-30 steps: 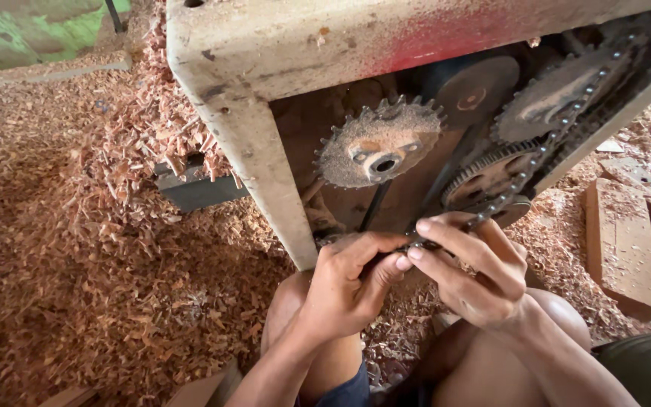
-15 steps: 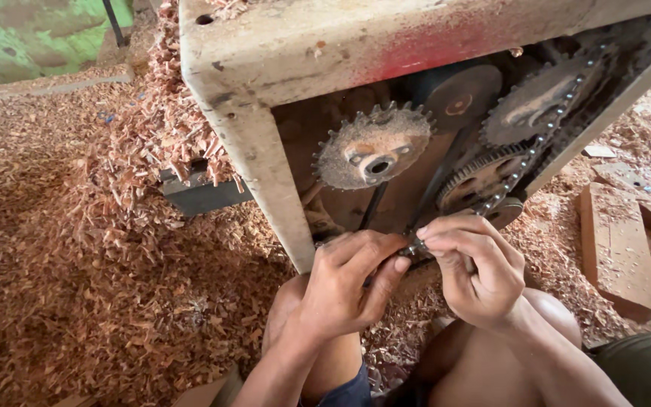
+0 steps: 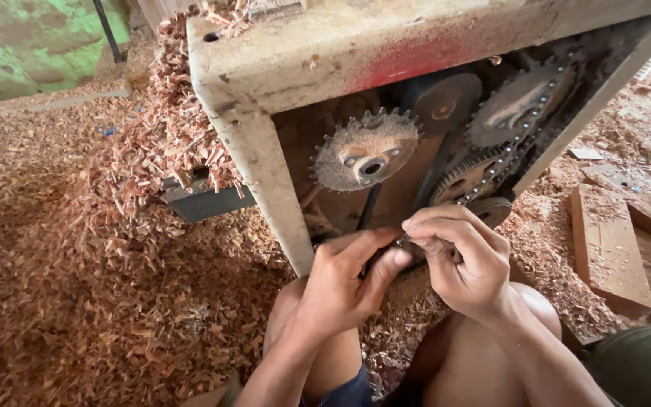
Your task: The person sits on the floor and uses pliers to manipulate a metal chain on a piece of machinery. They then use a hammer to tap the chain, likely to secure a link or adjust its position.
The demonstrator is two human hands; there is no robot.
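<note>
A dusty metal machine frame (image 3: 265,173) stands before me with its side open. Inside are a large toothed sprocket (image 3: 365,151), a dark pulley (image 3: 440,102) and two more sprockets (image 3: 514,105) linked by a roller chain (image 3: 506,162). My left hand (image 3: 344,283) and my right hand (image 3: 465,256) meet just below the large sprocket, fingertips pinched together on the loose lower end of the chain (image 3: 402,241). My bare knees show beneath the hands. The exact piece between the fingertips is mostly hidden.
Reddish wood shavings (image 3: 92,286) cover the floor and pile against the machine's left side. A grey metal bracket (image 3: 201,200) juts out there. Wooden blocks (image 3: 612,241) lie at the right. A green wall (image 3: 32,38) is at the far left.
The view has shifted, so the machine sits further right and higher. Both hands stay pinched at the chain end, with the right hand's fingers curled tighter over it.
</note>
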